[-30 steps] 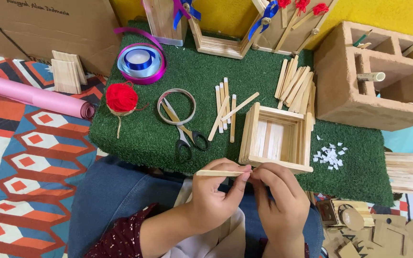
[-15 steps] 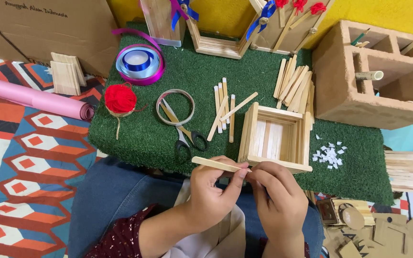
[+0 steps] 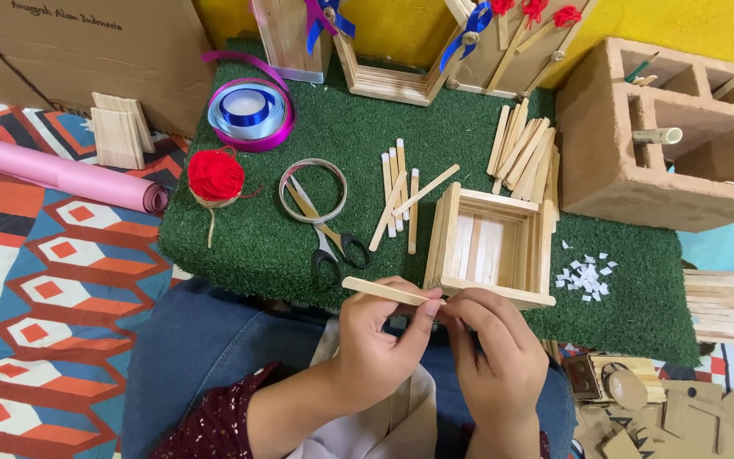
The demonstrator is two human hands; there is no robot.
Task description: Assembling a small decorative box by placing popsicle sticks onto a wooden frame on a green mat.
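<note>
Left hand: the left hand [image 3: 375, 340] pinches a flat wooden craft stick [image 3: 388, 291] between thumb and fingertips, closed on its right end.
Right hand: the right hand [image 3: 494, 348] meets the same end from the other side, fingers curled onto it; how much of the stick it covers is hidden, so its hold looks like a pinch but I cannot be sure.
Stick position: held just above the lap, at the near edge of the green turf mat [image 3: 248, 238], just in front of the small open stick box [image 3: 490, 246].
Axis: its long axis runs nearly left to right, the free end pointing left and tilted slightly away from the person.
Handling: it looks light, thin and stiff, likely to snap if bent across its flat face; best held by the edges near one end.
Nearby: loose sticks [image 3: 401, 200], scissors [image 3: 324, 238], a red yarn ball [image 3: 215, 176] and paper scraps [image 3: 586, 275] lie on the mat.
</note>
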